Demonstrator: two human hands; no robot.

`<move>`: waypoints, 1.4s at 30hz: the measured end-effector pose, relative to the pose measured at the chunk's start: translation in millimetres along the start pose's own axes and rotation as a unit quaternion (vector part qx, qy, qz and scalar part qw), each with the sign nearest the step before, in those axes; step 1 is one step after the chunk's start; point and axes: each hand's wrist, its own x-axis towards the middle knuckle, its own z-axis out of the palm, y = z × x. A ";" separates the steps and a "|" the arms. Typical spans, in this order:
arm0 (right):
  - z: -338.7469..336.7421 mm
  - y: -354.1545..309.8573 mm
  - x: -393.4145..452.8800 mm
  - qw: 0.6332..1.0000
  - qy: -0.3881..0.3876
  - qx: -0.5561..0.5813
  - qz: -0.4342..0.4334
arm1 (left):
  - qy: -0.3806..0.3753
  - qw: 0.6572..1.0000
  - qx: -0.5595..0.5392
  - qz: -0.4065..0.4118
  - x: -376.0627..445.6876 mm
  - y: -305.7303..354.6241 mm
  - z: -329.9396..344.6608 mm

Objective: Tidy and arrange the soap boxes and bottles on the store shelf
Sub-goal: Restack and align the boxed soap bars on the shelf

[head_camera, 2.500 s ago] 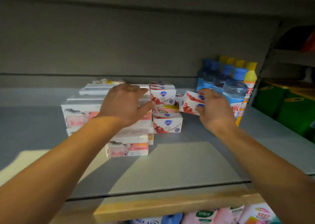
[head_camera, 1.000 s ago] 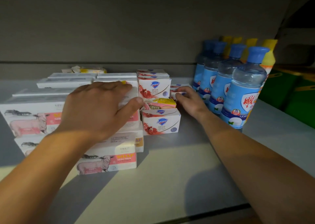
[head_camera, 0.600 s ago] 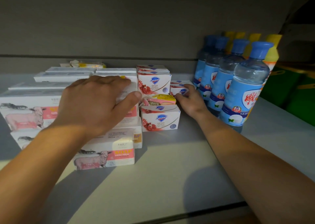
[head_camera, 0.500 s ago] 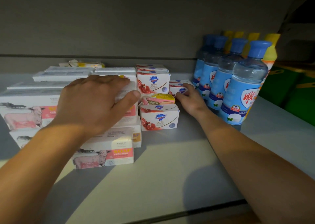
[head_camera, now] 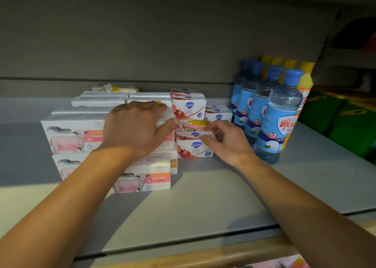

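A grey store shelf (head_camera: 203,202) runs wall to wall under a plain grey back panel (head_camera: 162,43), with a pale wooden strip along its front lip and a bright patch of light across the near part.

The left hand (head_camera: 136,129) lies palm down on a stack of sheep-print soap boxes (head_camera: 69,133), fingers spread and nearly straight, thumb angled toward the right hand; it presses rather than grips. Under its wrist sits another sheep-print box (head_camera: 144,179) at the front of the pile. At least four printed fronts of these show; more white boxes lie behind the fingers, their count unclear.

The right hand (head_camera: 227,141) curls its fingertips on the top edge of the front Safeguard soap box (head_camera: 194,146), just right of the left thumb. Beyond its fingers a yellow-and-pink soap packet (head_camera: 195,124) lies flat, then a taller stack of Safeguard boxes (head_camera: 188,108), with more Safeguard boxes (head_camera: 218,115) low beside it.

Right of the right hand stand four blue-capped clear bottles (head_camera: 278,121) in a row, with four yellow-capped bottles (head_camera: 304,80) behind them. Green packages (head_camera: 345,123) fill the next bay.
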 end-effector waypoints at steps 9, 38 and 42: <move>-9.6 -19.7 -38.1 0.990 0.011 0.108 0.090 | -0.033 0.999 -0.007 -0.028 3.7 -1.3 -0.8; -21.8 -29.9 -151.0 0.904 -0.016 0.408 0.122 | -0.138 0.638 -0.694 -0.305 -103.7 69.9 -1.4; -21.0 -29.4 -148.8 0.910 0.000 0.393 0.135 | -0.152 0.661 -0.676 -0.290 -104.3 69.5 -0.2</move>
